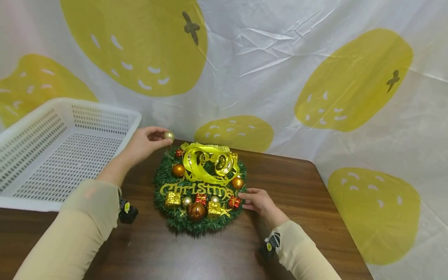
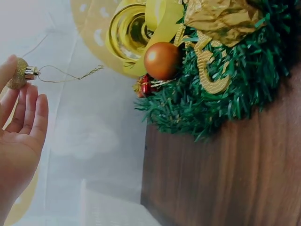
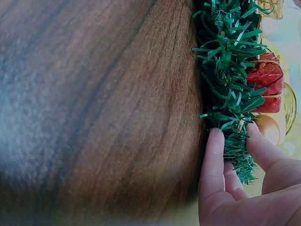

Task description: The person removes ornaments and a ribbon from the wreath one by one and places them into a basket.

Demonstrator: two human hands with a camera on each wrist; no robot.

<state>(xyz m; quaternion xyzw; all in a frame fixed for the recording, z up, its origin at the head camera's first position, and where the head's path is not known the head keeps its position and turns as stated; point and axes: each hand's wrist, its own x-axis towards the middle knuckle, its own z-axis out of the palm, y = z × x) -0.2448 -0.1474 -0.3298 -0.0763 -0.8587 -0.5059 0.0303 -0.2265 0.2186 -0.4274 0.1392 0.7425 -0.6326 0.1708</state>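
A small gold glitter bauble (image 2: 19, 75) with a metal cap and a gold string loop is pinched between the thumb and fingers of my left hand (image 1: 145, 142). It is held up beside the upper left edge of a green Christmas wreath (image 1: 217, 224) on the table. My right hand (image 1: 260, 204) grips the wreath's right edge, thumb above and fingers low along its outer side. On the wreath are gold "Christmas" lettering (image 1: 196, 189), copper baubles, red and gold gift boxes, and yellow ribbon (image 1: 199, 175) with gold bells.
To the left stands a white perforated plastic basket (image 1: 131, 120). The brown wooden table (image 1: 290, 186) ends at a rounded far right corner. A white cloth with yellow fruit prints (image 1: 266, 97) hangs behind it.
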